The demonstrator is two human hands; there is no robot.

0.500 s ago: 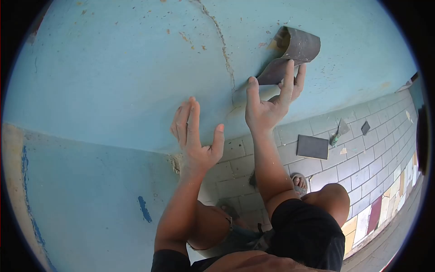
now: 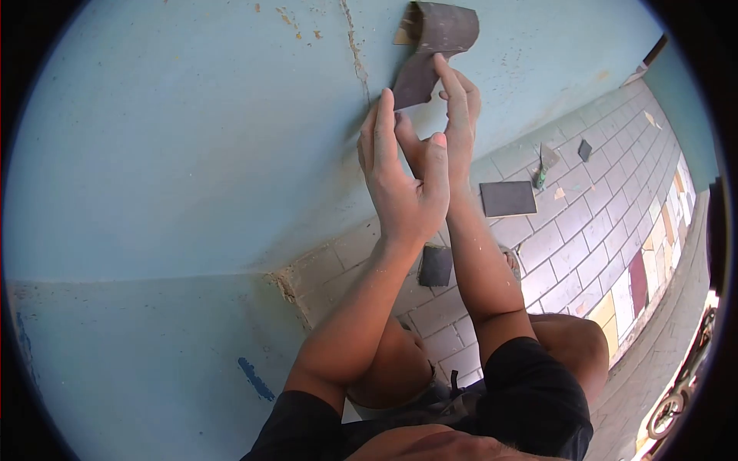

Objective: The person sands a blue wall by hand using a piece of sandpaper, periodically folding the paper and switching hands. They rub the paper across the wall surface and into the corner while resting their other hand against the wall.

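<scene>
A curled sheet of dark grey sandpaper [image 2: 450,29] stands out against the light blue wall [image 2: 192,138], its paler back showing inside the curl. My right hand [image 2: 460,115] holds the lower part of the sheet between its fingers. My left hand [image 2: 400,177] is open, fingers stretched upward, with fingertips right at the sheet's lower corner. Its thumb overlaps my right hand in this view and hides part of the right palm. Pale dust coats both hands. Just left of the sheet, a crack [image 2: 354,50] runs down the wall.
On the tiled floor [image 2: 565,253] lie a dark rectangular sheet [image 2: 508,199], a putty knife [image 2: 543,167] with a green handle, a small dark piece [image 2: 585,150] and a dark block [image 2: 435,266]. A wall corner with chipped plaster [image 2: 286,286] juts out at lower left.
My left hand has moved up and right, beside my right hand and the sandpaper. The view has shifted, and the dark block on the floor shows more fully.
</scene>
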